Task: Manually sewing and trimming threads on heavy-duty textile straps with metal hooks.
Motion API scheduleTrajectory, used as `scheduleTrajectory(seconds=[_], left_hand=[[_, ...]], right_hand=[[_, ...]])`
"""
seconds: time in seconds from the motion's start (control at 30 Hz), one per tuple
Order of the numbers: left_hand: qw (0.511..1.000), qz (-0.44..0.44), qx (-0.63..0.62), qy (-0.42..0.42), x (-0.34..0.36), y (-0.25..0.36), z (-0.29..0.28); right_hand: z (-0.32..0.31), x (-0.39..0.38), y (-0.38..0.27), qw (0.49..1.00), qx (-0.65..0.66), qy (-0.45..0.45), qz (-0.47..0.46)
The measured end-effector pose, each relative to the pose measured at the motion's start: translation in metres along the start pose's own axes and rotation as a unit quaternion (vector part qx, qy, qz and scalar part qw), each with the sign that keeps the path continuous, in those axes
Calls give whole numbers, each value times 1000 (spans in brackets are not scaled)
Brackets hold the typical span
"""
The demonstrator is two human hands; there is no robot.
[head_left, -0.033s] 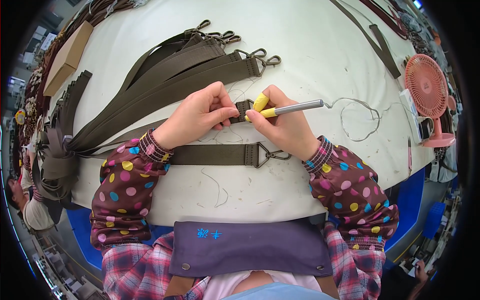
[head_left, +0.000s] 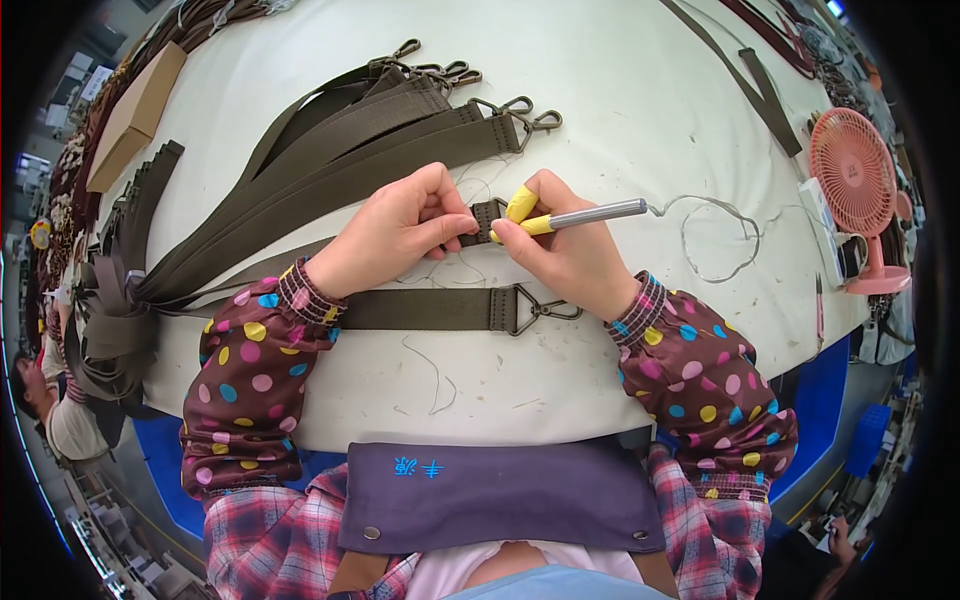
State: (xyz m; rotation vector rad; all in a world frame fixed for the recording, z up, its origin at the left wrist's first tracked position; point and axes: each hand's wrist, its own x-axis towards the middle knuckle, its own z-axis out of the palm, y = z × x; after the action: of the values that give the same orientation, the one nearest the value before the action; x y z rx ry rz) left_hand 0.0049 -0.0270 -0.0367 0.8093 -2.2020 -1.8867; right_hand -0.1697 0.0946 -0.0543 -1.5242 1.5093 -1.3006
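Note:
My left hand point(head_left: 408, 225) is closed in a pinch at the stitched end of a dark olive webbing strap point(head_left: 484, 222). My right hand point(head_left: 575, 245) grips a corded pen-shaped tool point(head_left: 600, 213) with a silver barrel and yellow-wrapped grip. One right finger wears yellow tape. The tool's front end meets the strap end, but its tip is hidden by my fingers. Loose threads trail around the strap. Nearer me lies another olive strap point(head_left: 420, 309) with a metal snap hook point(head_left: 540, 310).
More olive straps point(head_left: 350, 150) with snap hooks fan out at the upper left, gathered in a bundle point(head_left: 115, 310). A cardboard box point(head_left: 137, 115) stands at the far left. On the right are a pink fan point(head_left: 853, 175), a white power strip point(head_left: 822, 225) and the tool's looped cord point(head_left: 755, 240).

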Motion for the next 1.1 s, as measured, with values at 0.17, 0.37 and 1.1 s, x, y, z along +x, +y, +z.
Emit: scheduleTrajectory(seconds=[0.17, 0.37, 1.1], left_hand=[[1000, -8, -2, -2, 0, 1, 0], [997, -23, 74, 9, -2, 14, -1], [941, 138, 296, -91, 21, 14, -8]], right_hand=[[0, 0, -2, 1000, -5, 0, 0], [-2, 0, 3, 999, 30, 28, 2], [-4, 0, 1, 999, 30, -12, 26]])
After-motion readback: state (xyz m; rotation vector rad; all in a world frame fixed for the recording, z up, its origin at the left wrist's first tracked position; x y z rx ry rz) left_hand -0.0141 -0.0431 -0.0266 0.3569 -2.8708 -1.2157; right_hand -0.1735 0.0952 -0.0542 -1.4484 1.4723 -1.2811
